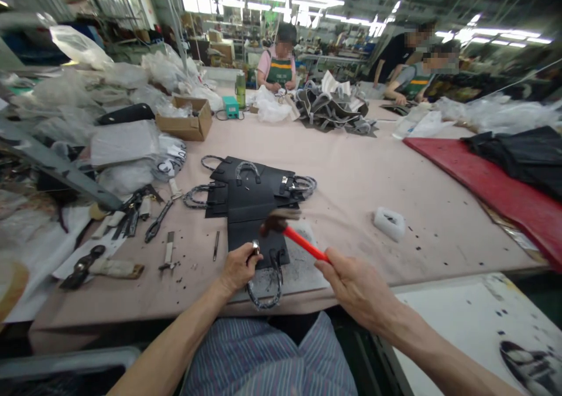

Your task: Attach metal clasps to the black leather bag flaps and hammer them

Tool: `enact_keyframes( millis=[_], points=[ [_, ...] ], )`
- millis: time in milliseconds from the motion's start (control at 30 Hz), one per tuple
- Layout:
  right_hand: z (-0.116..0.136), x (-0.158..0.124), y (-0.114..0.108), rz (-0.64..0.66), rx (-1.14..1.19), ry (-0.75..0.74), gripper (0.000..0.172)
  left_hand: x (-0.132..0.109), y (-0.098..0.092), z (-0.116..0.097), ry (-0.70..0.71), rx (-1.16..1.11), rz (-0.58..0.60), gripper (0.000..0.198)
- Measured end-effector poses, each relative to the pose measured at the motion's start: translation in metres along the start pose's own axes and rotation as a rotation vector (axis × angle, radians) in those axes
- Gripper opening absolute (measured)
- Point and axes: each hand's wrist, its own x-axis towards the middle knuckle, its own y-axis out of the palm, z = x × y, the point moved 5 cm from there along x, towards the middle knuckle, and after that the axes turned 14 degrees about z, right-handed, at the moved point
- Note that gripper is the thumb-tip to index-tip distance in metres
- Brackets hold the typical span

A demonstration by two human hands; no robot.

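My right hand [353, 285] is closed round the red handle of a claw hammer [304, 243], whose blurred head hangs above the black leather bag pieces [252, 200]. Pinched in the fingers of my left hand [238, 269] is a small shiny metal piece [256, 246], its exact kind unclear. That hand rests over the near black panel, just left of the hammer head. A plastic-wrapped bag handle [266, 306] loops toward me at the table edge. Under the near panel lies a speckled pale slab [309, 276]. More wrapped handles stick out from the stacked pieces.
Left on the table are a thin metal punch [216, 245], a mallet-like tool [116, 268] and pliers [158, 220]. A cardboard box [188, 121] stands behind them. To the right are a white roll [389, 224] and a red sheet [483, 191]. Several co-workers are farther back.
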Motion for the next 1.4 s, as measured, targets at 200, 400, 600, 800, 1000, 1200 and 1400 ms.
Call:
enact_keyframes(
  millis=[200,400,600,800,1000,1200,1400],
  points=[
    [-0.111,0.009,0.047,0.009,0.341,0.402,0.040,0.000,-0.003,0.001,-0.013,-0.071,0.025,0.009],
    [-0.154,0.017,0.086,-0.098,0.227,0.531,0.025,0.000,-0.009,-0.003,-0.036,-0.178,0.066,0.024],
    [-0.054,0.060,0.095,-0.224,0.033,-0.085,0.039,0.004,-0.014,-0.008,-0.048,-0.159,0.066,0.017],
    [-0.020,0.081,0.130,-0.116,0.018,-0.129,0.036,-0.005,-0.012,-0.011,0.082,-0.092,0.039,0.013],
    [-0.026,0.081,0.131,-0.093,0.062,-0.115,0.037,-0.010,-0.015,-0.004,-0.121,-0.053,-0.039,0.015],
    [-0.026,0.082,0.132,-0.073,0.082,-0.102,0.038,-0.011,-0.012,-0.011,0.115,-0.123,0.115,0.012],
    [-0.028,0.082,0.132,-0.055,0.081,-0.085,0.040,-0.017,-0.017,0.013,-0.251,-0.307,-0.118,0.015]
  ],
)
